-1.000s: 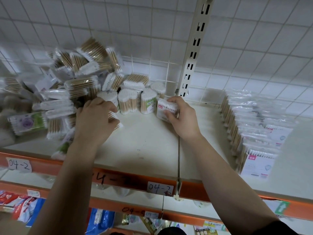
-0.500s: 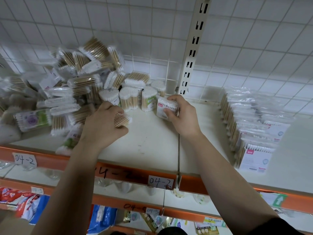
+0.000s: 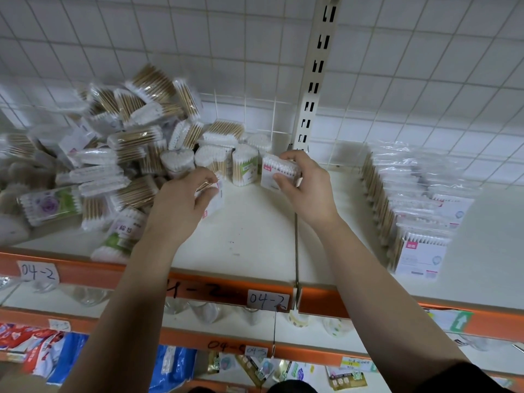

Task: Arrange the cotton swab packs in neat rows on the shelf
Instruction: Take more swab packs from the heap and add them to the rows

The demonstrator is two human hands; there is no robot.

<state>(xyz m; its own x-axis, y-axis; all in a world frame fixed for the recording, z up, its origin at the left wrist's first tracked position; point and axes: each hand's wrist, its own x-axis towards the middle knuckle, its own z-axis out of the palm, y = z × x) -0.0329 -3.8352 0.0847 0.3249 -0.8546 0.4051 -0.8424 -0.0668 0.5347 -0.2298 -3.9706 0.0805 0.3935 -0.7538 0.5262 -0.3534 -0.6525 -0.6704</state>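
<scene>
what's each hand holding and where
Right hand pinches a small white cotton swab pack with pink label by its right side, thumb on the front. Left hand grips a wooden-stick swab pack, fingers curled over it.

White tiled wall at the back, with a cream slotted upright running up it and a patch of white wire grid low beside that. Along the orange rail in front, handwritten paper labels reading 04-2: one at far left, one near the centre. Further right, a green sticker with a white arrow. Below, a lower shelf carrying clear cups and spotted cups. Lower still, red packets at left, blue packets beside them, small yellowish packets toward the right, print too blurred to read.
</scene>
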